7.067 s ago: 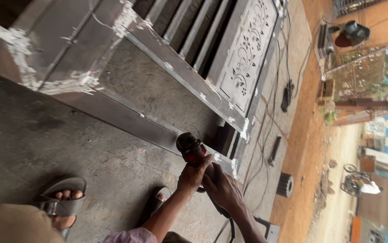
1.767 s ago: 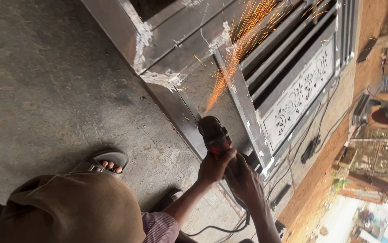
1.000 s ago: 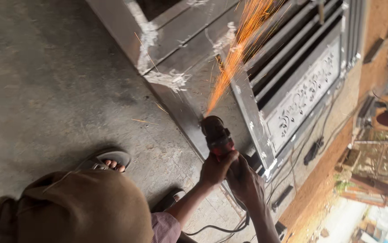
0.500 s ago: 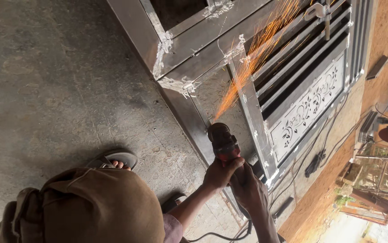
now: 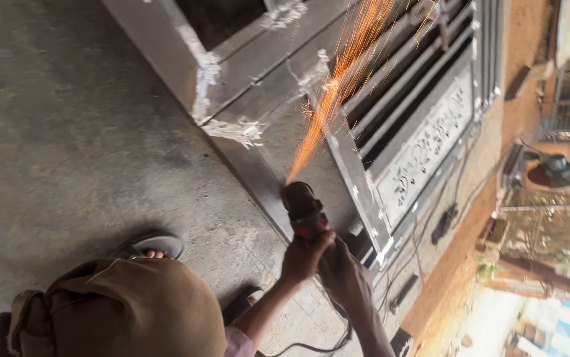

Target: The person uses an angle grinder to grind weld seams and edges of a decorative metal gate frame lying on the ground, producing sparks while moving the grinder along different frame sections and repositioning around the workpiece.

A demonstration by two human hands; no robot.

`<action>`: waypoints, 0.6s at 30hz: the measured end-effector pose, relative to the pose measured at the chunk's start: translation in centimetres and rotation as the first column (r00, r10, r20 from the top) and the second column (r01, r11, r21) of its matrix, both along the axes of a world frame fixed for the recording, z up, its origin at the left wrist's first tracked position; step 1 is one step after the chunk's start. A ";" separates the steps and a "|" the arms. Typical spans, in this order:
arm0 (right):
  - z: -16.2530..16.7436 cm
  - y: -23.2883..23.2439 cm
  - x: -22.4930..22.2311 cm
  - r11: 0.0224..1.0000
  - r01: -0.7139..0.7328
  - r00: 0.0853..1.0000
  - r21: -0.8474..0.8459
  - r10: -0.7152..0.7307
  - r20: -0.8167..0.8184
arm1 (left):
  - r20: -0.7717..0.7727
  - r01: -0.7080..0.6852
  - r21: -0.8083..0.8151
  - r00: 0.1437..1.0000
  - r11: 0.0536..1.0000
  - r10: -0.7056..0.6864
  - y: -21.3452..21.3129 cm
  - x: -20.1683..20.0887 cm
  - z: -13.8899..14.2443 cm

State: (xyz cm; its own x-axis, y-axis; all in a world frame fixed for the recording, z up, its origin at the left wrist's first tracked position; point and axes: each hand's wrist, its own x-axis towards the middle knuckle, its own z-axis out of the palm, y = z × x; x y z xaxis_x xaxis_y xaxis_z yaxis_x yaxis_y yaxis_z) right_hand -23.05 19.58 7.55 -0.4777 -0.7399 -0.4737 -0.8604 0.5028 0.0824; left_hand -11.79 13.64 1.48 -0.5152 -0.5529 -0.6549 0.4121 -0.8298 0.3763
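Concrete floor (image 5: pixel 66 132); both hands (image 5: pixel 324 261) around sparking angle grinder (image 5: pixel 303 208) against metal gate (image 5: pixel 364 132).

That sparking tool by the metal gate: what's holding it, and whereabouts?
Both hands grip the angle grinder at its rear body: left hand just behind the head, right hand farther back toward the cord.

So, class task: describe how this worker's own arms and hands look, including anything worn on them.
Both hands are bare, with no gloves, rings or watch to be seen. The left hand and right hand show bare fingers. Both forearms are uncovered. A pale pink sleeve edge shows at the left arm's upper end. No sleeve shows on the right arm, which leaves the picture at the lower edge.
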 end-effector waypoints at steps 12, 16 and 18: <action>3.5 -0.4 -0.9 0.981 0.187 0.981 0.058 -0.183 -0.070 | -0.420 0.122 0.040 0.903 0.992 -0.094 -1.3 -2.8 0.9; 3.9 1.3 -2.9 0.949 0.306 0.950 0.073 -0.299 -0.092 | -0.436 0.242 -0.062 0.866 0.968 -0.244 -0.9 -4.1 1.1; 3.2 2.5 -3.9 0.931 0.365 0.930 0.016 -0.363 -0.059 | -0.459 0.157 -0.160 0.862 0.975 -0.214 -1.0 -4.8 0.8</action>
